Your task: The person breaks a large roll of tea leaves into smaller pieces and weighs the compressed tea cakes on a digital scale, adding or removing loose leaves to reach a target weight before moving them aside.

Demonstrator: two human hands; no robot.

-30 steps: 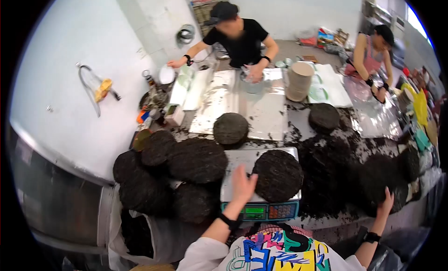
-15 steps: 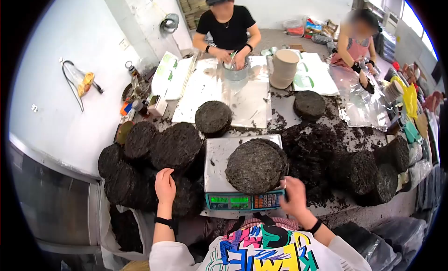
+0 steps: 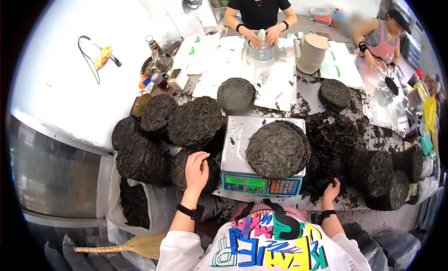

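A stack of dark, round, pressed dried-seaweed-like cakes [image 3: 278, 149] lies on the metal pan of a digital scale [image 3: 237, 135] with green lit displays. My left hand [image 3: 197, 172] hovers left of the scale, by another dark stack [image 3: 183, 170]; its fingers are lightly bent, thumb apart, and nothing shows in it. Right of the scale, my right hand [image 3: 331, 191] is at the near edge of a heap of loose dark flakes [image 3: 329, 140]. Its fingers are curled together, and whatever they may hold is too small to make out.
Dark round stacks stand left [image 3: 196, 121] and right [image 3: 371, 170]. Across the table a person [image 3: 259, 14] holds something over a clear container [image 3: 261, 52]; another person [image 3: 380, 42] handles clear plastic bags [image 3: 382, 100]. A pale cylindrical stack [image 3: 311, 54] stands between them. A broom [image 3: 140, 246] lies lower left.
My right hand has left the scale's right front corner for the loose flakes. My left hand stays left of the scale. The view has shifted, and the scale display now reads differently.
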